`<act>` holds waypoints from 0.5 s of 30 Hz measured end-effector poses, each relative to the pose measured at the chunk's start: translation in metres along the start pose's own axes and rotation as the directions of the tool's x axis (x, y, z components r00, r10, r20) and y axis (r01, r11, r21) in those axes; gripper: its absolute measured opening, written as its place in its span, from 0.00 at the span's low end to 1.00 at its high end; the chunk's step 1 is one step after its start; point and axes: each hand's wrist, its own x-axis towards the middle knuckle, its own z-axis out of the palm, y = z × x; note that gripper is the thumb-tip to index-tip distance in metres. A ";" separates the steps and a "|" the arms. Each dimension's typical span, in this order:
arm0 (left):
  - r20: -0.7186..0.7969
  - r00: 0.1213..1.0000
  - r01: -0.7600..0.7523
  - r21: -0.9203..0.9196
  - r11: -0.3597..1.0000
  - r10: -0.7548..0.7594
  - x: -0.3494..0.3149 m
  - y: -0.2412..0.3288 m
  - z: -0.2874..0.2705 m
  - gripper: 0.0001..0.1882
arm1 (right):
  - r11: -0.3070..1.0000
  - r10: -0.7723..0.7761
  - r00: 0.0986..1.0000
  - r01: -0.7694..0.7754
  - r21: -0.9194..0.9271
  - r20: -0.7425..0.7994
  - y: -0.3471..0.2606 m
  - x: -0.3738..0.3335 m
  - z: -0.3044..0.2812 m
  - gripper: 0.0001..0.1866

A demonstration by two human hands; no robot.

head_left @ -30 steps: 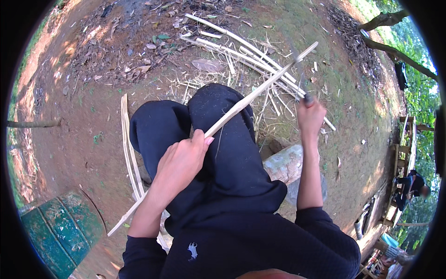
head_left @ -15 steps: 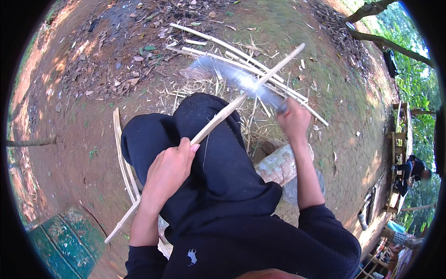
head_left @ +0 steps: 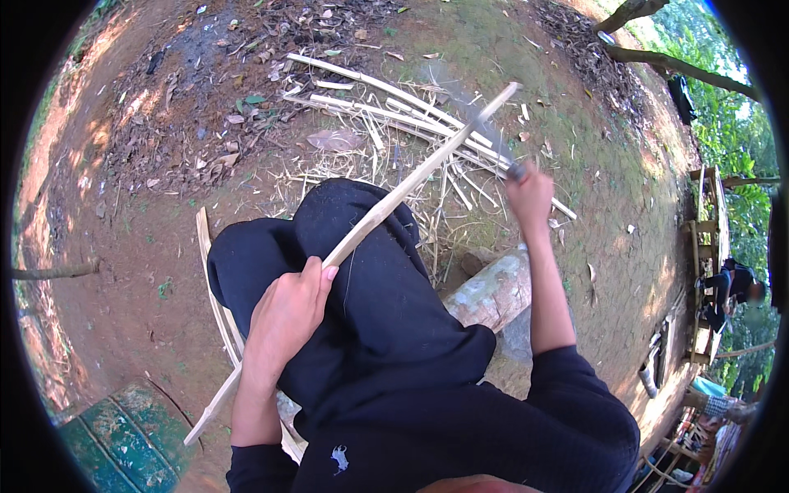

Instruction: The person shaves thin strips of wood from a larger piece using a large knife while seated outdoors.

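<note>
A: Start at the left. What lies there?

B: A green, worn metal box (head_left: 115,440) at the lower left, on bare reddish dirt ground (head_left: 123,271). Just right of it a thin curved bamboo strip (head_left: 215,287) rests on the soil beside the person's dark trouser leg.

A: And the left hand?

B: The left hand (head_left: 283,316) is clenched round a long split bamboo slat (head_left: 386,205), roughly at its middle, where it crosses the raised knee. The slat runs from low left near the box up to the right, its far tip in the air above the litter.

A: How would that slat handle?

B: Light and stiff, I judge, with some spring along its length; the split edges look sharp, so the flat faces are the place to hold it, braced on the knee.

A: The right side?

B: The right hand (head_left: 530,193) is closed on the handle of a knife (head_left: 485,131); the blade is motion-blurred, close to the slat's upper end.

A: And around them?

B: Beyond the knees, a heap of cut bamboo slats (head_left: 370,103) and shavings, dry leaves further out. A pale log (head_left: 493,296) sits under the right arm. Far right, wooden frames and trees.
</note>
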 end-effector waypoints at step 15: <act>-0.100 0.988 0.115 -0.070 0.991 -0.121 0.018 0.015 -0.004 0.24 | 0.640 0.476 0.864 -0.469 0.608 0.165 -0.042 -0.072 -0.003 0.15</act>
